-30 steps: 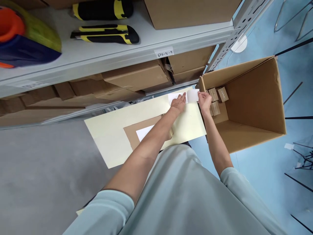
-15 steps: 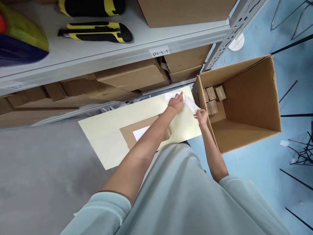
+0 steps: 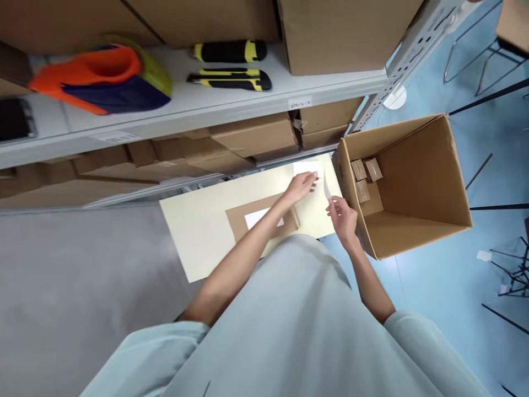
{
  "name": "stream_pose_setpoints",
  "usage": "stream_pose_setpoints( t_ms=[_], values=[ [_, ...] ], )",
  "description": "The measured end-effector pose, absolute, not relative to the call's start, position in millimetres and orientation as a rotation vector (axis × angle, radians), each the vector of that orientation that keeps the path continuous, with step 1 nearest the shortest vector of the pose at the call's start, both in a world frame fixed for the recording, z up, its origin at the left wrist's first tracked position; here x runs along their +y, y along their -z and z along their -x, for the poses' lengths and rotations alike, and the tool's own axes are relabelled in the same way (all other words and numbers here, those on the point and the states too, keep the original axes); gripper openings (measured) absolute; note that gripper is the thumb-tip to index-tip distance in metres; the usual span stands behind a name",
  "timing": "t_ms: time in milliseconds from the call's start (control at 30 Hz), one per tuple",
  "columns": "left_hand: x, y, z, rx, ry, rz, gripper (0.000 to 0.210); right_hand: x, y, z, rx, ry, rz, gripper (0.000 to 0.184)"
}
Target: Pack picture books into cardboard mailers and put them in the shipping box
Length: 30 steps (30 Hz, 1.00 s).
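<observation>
My right hand (image 3: 344, 219) pinches a thin white paper strip (image 3: 327, 186), which stands up nearly edge-on beside the open carton. My left hand (image 3: 303, 187) is over the pale yellow board (image 3: 194, 220), its fingers stretched out and apart at the lower edge of a white paper sheet (image 3: 308, 167). That sheet lies at the board's far right corner. Below my left forearm, a flat brown cardboard box (image 3: 239, 220) with a white label (image 3: 258, 216) rests on the board, partly hidden by the arm.
A tall open carton (image 3: 421, 171) stands at the right, with several small brown boxes (image 3: 362, 191) inside. The shelf (image 3: 231, 107) above bears two box cutters (image 3: 231, 80), an orange-and-blue tape dispenser (image 3: 111, 80) and cartons. More brown boxes (image 3: 252, 135) fill the lower shelf.
My left hand has come off the white sheet it was pressing. The right hand has turned the strip from lying broad side up to nearly edge-on. The view has shifted, showing more shelf.
</observation>
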<state>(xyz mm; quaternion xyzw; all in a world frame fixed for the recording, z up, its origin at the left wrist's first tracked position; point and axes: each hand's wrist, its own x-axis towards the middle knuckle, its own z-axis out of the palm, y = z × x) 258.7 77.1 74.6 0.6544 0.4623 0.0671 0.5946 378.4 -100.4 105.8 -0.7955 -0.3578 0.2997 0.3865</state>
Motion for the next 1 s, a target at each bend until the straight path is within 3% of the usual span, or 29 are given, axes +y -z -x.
stream_pose_setpoints(
  t_ms=[67,233,467,767,1000],
  values=[
    [53.7,-103.8,-221.1,1.048,-0.335,-1.206,0.068,-105.0,-117.8,-359.2,-1.046,-0.828,1.972,0.032],
    [11.7,-142.7,-118.7,1.311,-0.629,-0.897,0.065,-109.1,-131.1,-306.9,-1.304,-0.947,1.771,0.03],
    [-25.7,-149.6,-34.8,1.327,-0.824,-0.638,0.064,-95.3,-146.2,-249.6,-1.01,-1.255,1.536,0.043],
    [-52.3,-158.3,4.2,1.19,-0.969,-0.56,0.059,-83.5,-157.2,-214.7,-1.051,-1.173,1.526,0.054],
    [-56.7,-172.1,23.5,1.11,-0.918,-0.629,0.054,-81.2,-168.4,-194.7,-0.928,-1.39,1.572,0.058]
  ],
)
